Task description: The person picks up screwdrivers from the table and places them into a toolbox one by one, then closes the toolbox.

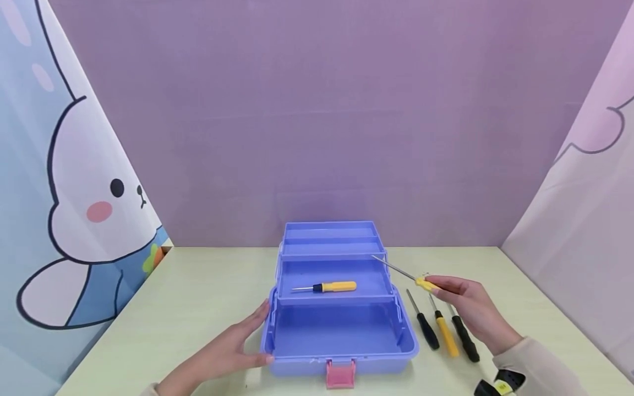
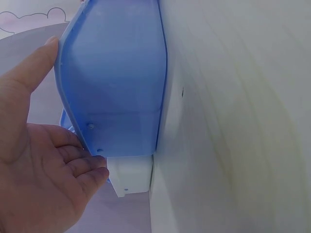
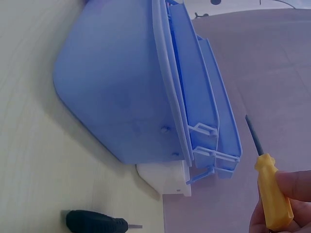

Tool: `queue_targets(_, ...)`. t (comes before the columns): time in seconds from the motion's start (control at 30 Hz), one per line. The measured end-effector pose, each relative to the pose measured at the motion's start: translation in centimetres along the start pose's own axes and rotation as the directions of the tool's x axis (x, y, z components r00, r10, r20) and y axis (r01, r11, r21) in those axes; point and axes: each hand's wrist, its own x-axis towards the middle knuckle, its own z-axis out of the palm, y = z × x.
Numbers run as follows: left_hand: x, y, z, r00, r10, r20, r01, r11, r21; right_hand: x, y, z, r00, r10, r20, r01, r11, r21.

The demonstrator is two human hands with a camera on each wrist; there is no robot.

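A blue-purple toolbox [image 1: 297, 364] stands open, its tiered trays [image 1: 329, 248] raised at the back. My left hand [image 1: 218, 352] rests against its left side, thumb at the front corner and fingers spread along the rim; the left wrist view shows the thumb [image 2: 41, 60] and fingertips touching that edge. In my right hand [image 1: 477, 311] is a yellow-handled screwdriver [image 3: 273, 194], pinched by the handle. Its shaft points up and left, overlapping the trays' right edge in the head view. Another yellow-handled screwdriver [image 1: 339, 286] lies in the lower tray.
Right of the toolbox, a black screwdriver [image 1: 427, 331], a yellow-and-black one [image 1: 447, 335] and another black one [image 1: 465, 338] lie on the pale table [image 1: 213, 297]. A pink latch [image 1: 340, 375] hangs at the toolbox front. Behind the table hangs a purple cloth [image 1: 337, 121].
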Motion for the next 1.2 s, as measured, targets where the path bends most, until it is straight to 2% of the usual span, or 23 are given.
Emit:
queue_targets(0.37,0.1,-0.4,0.2,1.000,-0.014,-0.007,0.014,1.000,0.009,0.4,-0.6,0.8,0.999,-0.015,0.048,0.016,0.999,-0.028)
queue_targets(0.6,0.0,-0.3,0.1,1.000,-0.027,0.009,0.027,1.000,0.002,0.6,-1.0,1.7,0.997,0.017,0.070,-0.013,0.998,-0.064)
queue_targets(0.7,0.0,-0.3,0.1,1.000,-0.025,0.005,0.025,1.000,0.000,0.7,-1.3,2.0,0.997,0.001,0.076,0.004,0.998,-0.070)
queue_targets(1.2,0.1,0.0,-0.1,0.999,-0.046,0.011,0.046,0.999,0.007,1.0,-2.3,2.9,0.994,-0.005,0.111,0.009,0.999,-0.031)
